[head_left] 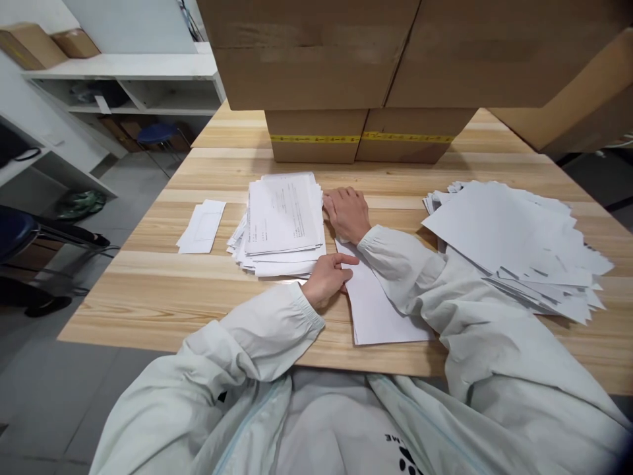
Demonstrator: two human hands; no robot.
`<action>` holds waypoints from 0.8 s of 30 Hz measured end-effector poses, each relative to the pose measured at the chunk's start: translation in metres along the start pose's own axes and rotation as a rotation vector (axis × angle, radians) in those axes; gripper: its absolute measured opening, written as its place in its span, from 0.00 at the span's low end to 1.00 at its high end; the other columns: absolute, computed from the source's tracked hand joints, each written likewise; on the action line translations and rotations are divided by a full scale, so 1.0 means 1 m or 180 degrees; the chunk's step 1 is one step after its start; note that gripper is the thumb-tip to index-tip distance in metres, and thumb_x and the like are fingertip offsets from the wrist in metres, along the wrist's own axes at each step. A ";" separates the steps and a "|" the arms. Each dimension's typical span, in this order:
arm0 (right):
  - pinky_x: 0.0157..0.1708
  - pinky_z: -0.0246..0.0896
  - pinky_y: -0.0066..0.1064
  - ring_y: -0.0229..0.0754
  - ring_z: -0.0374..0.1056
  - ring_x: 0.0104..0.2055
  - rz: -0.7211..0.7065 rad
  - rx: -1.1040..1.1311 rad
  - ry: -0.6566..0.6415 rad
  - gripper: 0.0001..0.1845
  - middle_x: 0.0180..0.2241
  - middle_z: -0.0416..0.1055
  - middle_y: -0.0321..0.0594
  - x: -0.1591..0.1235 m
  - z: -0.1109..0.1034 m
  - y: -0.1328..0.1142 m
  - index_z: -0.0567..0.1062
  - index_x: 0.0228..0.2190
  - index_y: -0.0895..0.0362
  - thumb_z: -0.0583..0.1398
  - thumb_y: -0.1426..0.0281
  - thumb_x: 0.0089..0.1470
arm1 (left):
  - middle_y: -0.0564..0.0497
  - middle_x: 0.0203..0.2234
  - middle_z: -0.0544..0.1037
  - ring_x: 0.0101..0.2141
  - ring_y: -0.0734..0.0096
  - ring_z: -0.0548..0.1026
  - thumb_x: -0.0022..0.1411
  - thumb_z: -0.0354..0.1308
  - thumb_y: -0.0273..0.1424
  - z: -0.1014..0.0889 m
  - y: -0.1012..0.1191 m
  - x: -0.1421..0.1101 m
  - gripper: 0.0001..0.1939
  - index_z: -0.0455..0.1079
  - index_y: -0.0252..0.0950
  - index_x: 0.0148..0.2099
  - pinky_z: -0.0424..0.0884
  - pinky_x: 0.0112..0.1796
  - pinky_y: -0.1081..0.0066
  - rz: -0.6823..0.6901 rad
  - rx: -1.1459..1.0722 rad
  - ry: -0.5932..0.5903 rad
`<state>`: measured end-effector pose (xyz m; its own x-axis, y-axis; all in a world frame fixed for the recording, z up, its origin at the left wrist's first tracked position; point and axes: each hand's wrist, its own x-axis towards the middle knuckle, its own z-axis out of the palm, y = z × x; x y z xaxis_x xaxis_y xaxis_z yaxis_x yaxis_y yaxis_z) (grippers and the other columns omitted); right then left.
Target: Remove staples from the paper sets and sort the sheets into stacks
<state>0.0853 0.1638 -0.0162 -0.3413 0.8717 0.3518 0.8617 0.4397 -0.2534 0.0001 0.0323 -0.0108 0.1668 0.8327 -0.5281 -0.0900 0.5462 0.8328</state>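
Note:
A blank white paper sheet (380,310) lies in front of me, partly covered by my right sleeve. My left hand (329,280) is closed at its left edge, index finger and thumb over the top and other fingers partly hidden beneath. At the far end of the sheet is my right hand (349,214), palm down with fingers bent and held together. Its fingertips are by the right edge of a stack of printed papers (281,218); what they grip, if anything, is hidden.
A large, uneven pile of white papers (514,237) lies on the right. Two small white slips (202,227) rest on the left of the wooden table (163,303). Stacked cardboard boxes (316,59) stand at the back. A blue stool (161,134) is on the floor beyond.

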 end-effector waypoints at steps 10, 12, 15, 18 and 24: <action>0.49 0.68 0.46 0.55 0.72 0.50 0.1418 0.1772 0.0139 0.28 0.51 0.76 0.49 -0.160 -0.092 0.042 0.74 0.52 0.54 0.60 0.49 0.57 | 0.58 0.19 0.66 0.19 0.81 0.59 0.57 0.58 0.25 -0.013 -0.031 -0.037 0.09 0.77 0.34 0.39 0.54 0.22 0.77 0.1469 0.0328 -0.0167; 0.42 0.72 0.44 0.53 0.75 0.45 0.1992 0.2611 -0.0379 0.30 0.47 0.78 0.46 -0.195 -0.098 0.039 0.75 0.51 0.51 0.64 0.47 0.53 | 0.56 0.21 0.70 0.21 0.80 0.61 0.60 0.58 0.27 -0.013 -0.030 -0.042 0.09 0.78 0.35 0.40 0.57 0.24 0.76 0.1868 0.0494 -0.0193; 0.33 0.72 0.39 0.48 0.75 0.34 0.2617 0.3311 -0.0293 0.28 0.37 0.81 0.44 -0.218 -0.100 0.035 0.79 0.44 0.53 0.68 0.48 0.48 | 0.52 0.27 0.76 0.25 0.77 0.68 0.63 0.56 0.29 -0.011 -0.027 -0.045 0.09 0.78 0.36 0.41 0.64 0.27 0.75 0.2140 0.0657 -0.0256; 0.30 0.67 0.34 0.40 0.71 0.28 0.2879 0.2896 0.0964 0.17 0.33 0.80 0.43 -0.207 -0.112 0.058 0.81 0.35 0.58 0.71 0.59 0.47 | 0.47 0.41 0.79 0.32 0.74 0.76 0.66 0.56 0.34 -0.008 -0.021 -0.047 0.12 0.75 0.37 0.48 0.73 0.33 0.73 0.2114 0.0433 -0.0459; 0.39 0.67 0.37 0.33 0.70 0.31 0.3240 0.2272 0.2634 0.11 0.45 0.79 0.52 -0.152 -0.156 0.163 0.81 0.33 0.63 0.63 0.86 0.50 | 0.44 0.52 0.76 0.49 0.65 0.74 0.65 0.58 0.35 0.027 0.025 -0.027 0.12 0.70 0.37 0.50 0.73 0.48 0.66 0.2389 0.0576 -0.0526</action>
<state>0.3360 0.0694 0.0294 0.7922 0.6029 0.0942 0.1495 -0.0420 -0.9879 0.0198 0.0216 0.0289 0.2698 0.9407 0.2056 -0.0777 -0.1916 0.9784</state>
